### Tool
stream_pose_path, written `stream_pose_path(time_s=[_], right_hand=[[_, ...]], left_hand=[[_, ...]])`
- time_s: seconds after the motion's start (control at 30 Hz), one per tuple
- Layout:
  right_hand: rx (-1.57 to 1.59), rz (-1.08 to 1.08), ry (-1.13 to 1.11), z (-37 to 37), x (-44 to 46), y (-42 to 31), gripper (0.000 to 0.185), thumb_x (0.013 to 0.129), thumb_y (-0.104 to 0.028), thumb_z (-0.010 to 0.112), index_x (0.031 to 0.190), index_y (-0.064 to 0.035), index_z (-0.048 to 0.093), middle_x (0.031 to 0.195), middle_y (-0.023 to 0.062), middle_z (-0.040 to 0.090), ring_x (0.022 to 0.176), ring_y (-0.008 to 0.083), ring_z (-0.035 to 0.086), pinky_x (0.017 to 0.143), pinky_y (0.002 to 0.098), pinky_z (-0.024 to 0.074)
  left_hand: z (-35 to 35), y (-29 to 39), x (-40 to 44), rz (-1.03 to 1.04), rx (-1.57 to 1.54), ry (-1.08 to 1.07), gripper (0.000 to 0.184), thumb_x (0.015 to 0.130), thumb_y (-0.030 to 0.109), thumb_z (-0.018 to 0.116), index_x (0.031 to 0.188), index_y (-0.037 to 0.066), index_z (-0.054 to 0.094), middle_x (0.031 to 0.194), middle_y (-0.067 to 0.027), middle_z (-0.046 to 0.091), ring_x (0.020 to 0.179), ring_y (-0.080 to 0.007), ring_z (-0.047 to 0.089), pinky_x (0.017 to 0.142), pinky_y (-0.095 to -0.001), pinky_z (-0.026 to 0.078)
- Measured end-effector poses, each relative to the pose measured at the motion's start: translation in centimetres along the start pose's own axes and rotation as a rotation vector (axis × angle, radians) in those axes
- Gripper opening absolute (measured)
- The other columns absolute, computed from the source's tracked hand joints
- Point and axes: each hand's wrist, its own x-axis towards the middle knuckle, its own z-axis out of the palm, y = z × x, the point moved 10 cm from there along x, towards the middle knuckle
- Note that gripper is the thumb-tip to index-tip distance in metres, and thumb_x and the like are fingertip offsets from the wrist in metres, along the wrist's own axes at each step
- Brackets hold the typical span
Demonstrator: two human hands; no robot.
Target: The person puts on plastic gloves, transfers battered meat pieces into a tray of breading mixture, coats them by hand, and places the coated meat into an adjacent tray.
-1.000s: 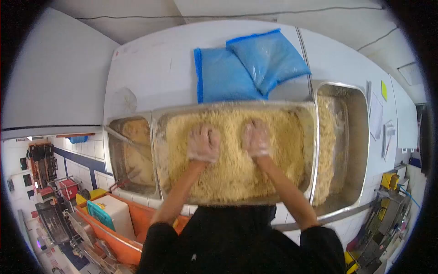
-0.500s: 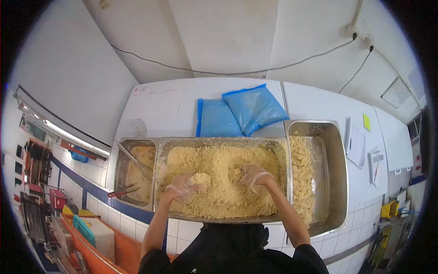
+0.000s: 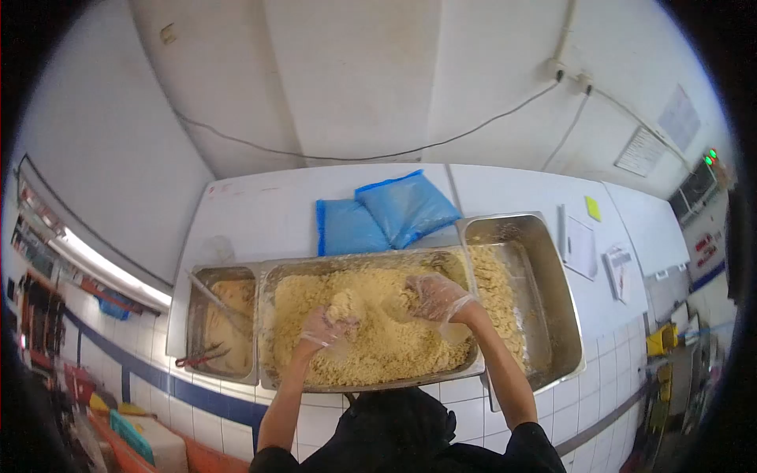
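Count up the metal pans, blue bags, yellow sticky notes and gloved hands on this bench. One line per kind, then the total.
Metal pans: 3 (left pan, middle pan, right pan)
Blue bags: 2 (left bag, right bag)
Yellow sticky notes: 1 (sticky note)
Gloved hands: 2 (left hand, right hand)
Total: 8

one middle tray (image 3: pixel 317 269) has one left tray (image 3: pixel 196 323), one right tray (image 3: pixel 538 315) beside it, two blue bags (image 3: pixel 410 208) behind, two hands (image 3: pixel 443 298) over it, one yellow note (image 3: pixel 592 208) to its right.
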Motion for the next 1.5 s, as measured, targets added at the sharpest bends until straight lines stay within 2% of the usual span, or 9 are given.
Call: stream_pose_path(time_s=[0.17,0.33,0.43,0.6,0.77,0.9,1.17,1.33,1.5], right_hand=[[0.11,-0.111,0.064,-0.7,-0.9,-2.9,0.054,0.079,-0.041,0.069,0.113,-0.0012,0.053,0.107,0.0226,0.059,0.105,0.0378,0.055,0.088,0.0437,0.0448],[0.098,-0.019,0.207,0.6,0.1,-0.3,0.048,0.078,-0.034,0.071,0.109,-0.0006,0.056,0.102,0.0214,0.061,0.098,0.0365,0.057,0.084,0.0419,0.0461],[0.117,0.086,0.273,-0.7,-1.8,2.7,0.041,0.078,-0.029,0.072,0.104,-0.0001,0.058,0.096,0.0205,0.063,0.089,0.0345,0.06,0.08,0.0405,0.0472],[0.074,0.51,0.33,-4.3,-3.8,20.1,0.033,0.086,-0.029,0.059,0.1,-0.0001,0.064,0.096,0.0173,0.067,0.087,0.0315,0.063,0.08,0.0406,0.0481],[-0.321,0.413,0.192,-1.5,-0.5,33.5,0.025,0.087,-0.025,0.057,0.093,-0.005,0.07,0.099,0.0171,0.067,0.096,0.0283,0.064,0.084,0.0391,0.0503],[-0.202,0.368,0.067,0.3,-0.9,32.3,0.028,0.087,-0.029,0.057,0.09,-0.0043,0.07,0.099,0.0175,0.068,0.094,0.0291,0.065,0.083,0.0425,0.0494],[-0.204,0.268,0.113,5.5,-2.5,35.1,0.035,0.088,-0.031,0.051,0.096,-0.0005,0.066,0.1,0.0219,0.066,0.095,0.0364,0.062,0.086,0.0464,0.0471],[-0.218,0.154,0.193,5.3,-5.0,33.5,0.032,0.087,-0.031,0.054,0.101,-0.0032,0.063,0.098,0.0184,0.066,0.097,0.0341,0.062,0.087,0.0473,0.0454],[-0.007,0.09,0.212,5.2,-9.6,30.9,0.028,0.084,-0.024,0.059,0.105,-0.0056,0.062,0.098,0.0161,0.065,0.097,0.0334,0.06,0.092,0.0441,0.0436]], left_hand=[[5.2,-6.1,3.2,-0.268,-0.858,0.064,0.049,0.096,0.032,0.052,0.134,0.002,0.045,0.128,-0.0145,0.057,0.113,-0.0283,0.058,0.096,-0.0398,0.049],[10.9,5.7,2.4,-0.163,-1.268,-0.038,0.047,0.101,0.03,0.042,0.14,0.004,0.039,0.138,-0.0143,0.047,0.122,-0.025,0.051,0.102,-0.0395,0.045],[12.7,-2.1,2.5,-0.417,-0.915,0.07,0.051,0.098,0.04,0.047,0.136,0.006,0.045,0.13,-0.0103,0.054,0.113,-0.0247,0.056,0.089,-0.0381,0.051],[14.2,-3.5,3.0,-0.432,-0.657,-0.003,0.061,0.093,0.036,0.06,0.139,0.002,0.04,0.139,-0.0103,0.047,0.126,-0.0231,0.047,0.103,-0.0377,0.041],[13.4,-4.9,2.9,-0.517,-0.399,0.313,0.069,0.085,0.034,0.072,0.136,-0.002,0.043,0.139,-0.0137,0.047,0.125,-0.0214,0.048,0.101,-0.0339,0.041],[12.5,-4.2,0.8,-0.292,-0.252,0.402,0.066,0.086,0.03,0.072,0.137,0.002,0.04,0.14,-0.0132,0.047,0.128,-0.023,0.047,0.103,-0.0334,0.041],[12.5,-3.2,2.3,-0.375,-0.431,0.758,0.065,0.088,0.028,0.069,0.138,0.001,0.036,0.133,-0.0154,0.054,0.125,-0.023,0.05,0.095,-0.0342,0.048],[18.8,12.9,12.1,-0.119,0.456,0.557,0.075,0.079,0.046,0.074,0.129,-0.004,0.051,0.123,-0.0206,0.06,0.116,-0.0283,0.057,0.097,-0.0383,0.047],[28.0,16.0,22.5,0.054,0.812,0.286,0.076,0.073,0.047,0.077,0.124,-0.006,0.055,0.118,-0.0244,0.062,0.11,-0.0342,0.06,0.097,-0.0405,0.046]])
